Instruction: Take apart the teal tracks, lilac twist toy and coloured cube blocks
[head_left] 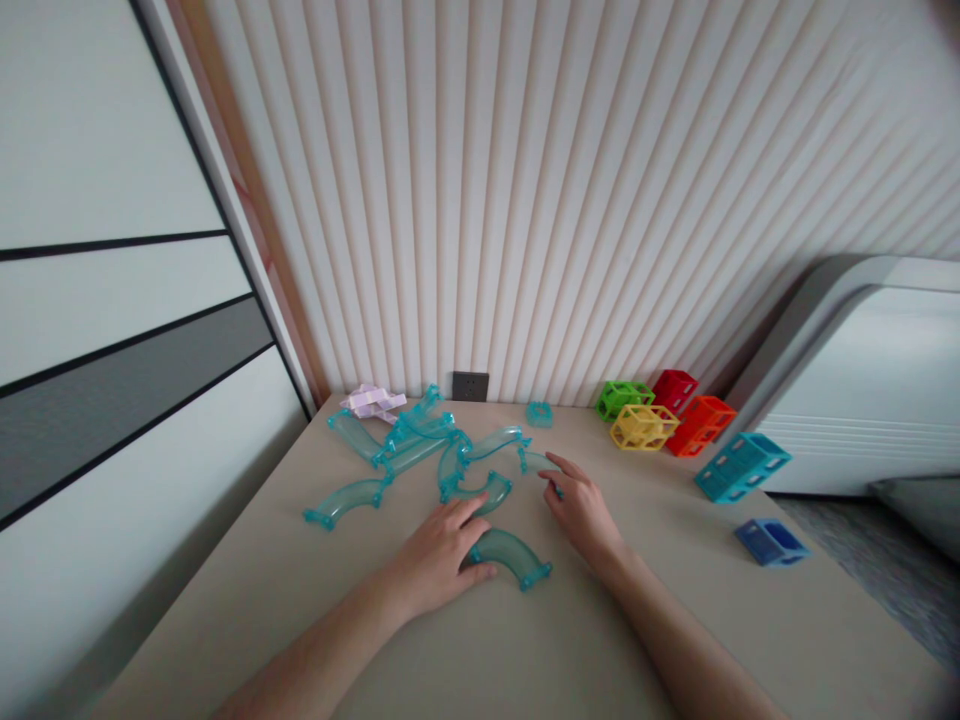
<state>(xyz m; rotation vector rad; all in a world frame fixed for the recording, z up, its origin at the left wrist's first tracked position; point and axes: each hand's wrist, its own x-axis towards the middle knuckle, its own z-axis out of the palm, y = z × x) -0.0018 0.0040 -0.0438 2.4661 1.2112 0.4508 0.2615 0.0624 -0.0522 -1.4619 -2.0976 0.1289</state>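
Bare forearms reach in, left hand at a curved teal piece, right hand at another; I can't tell if either grips.

Curved pieces are see-through teal, blocks green, yellow, red, orange, teal and blue, strips pale lilac, tabletop beige, wall striped cream, side panel white banded grey-black.

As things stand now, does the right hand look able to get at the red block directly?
Probably not straight along the table: the yellow block stands between the right hand and the red block. From above, though, the way looks free.
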